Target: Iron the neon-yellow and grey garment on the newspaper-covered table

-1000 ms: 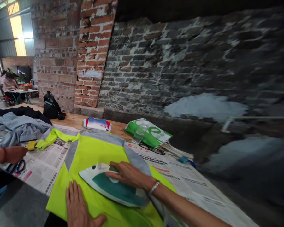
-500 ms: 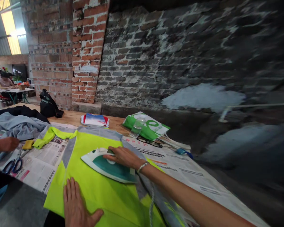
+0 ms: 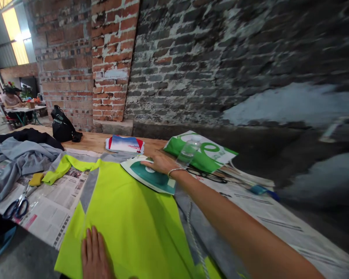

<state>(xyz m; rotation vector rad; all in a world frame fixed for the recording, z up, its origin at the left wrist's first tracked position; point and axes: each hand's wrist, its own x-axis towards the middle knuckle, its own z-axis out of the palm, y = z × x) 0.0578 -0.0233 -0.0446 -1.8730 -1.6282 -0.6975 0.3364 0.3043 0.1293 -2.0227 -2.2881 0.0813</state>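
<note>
Drinking glass [image 3: 188, 153] just beyond the right hand [image 3: 159, 163], wooden gap [image 3: 154, 146] between folded shirt [image 3: 125, 144] and green bag [image 3: 212, 150]

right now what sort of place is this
Probably a makeshift garment workshop in an old industrial building: a steam iron lies on a yellow-green garment spread over newspaper on a long wooden table, before patched brick walls.

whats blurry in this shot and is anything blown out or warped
In the head view, the whitewashed brick wall at right is smeared by motion blur, the window at top left is blown out, and wide-angle stretch swells the right forearm, while the steam iron stays fairly sharp.
</note>
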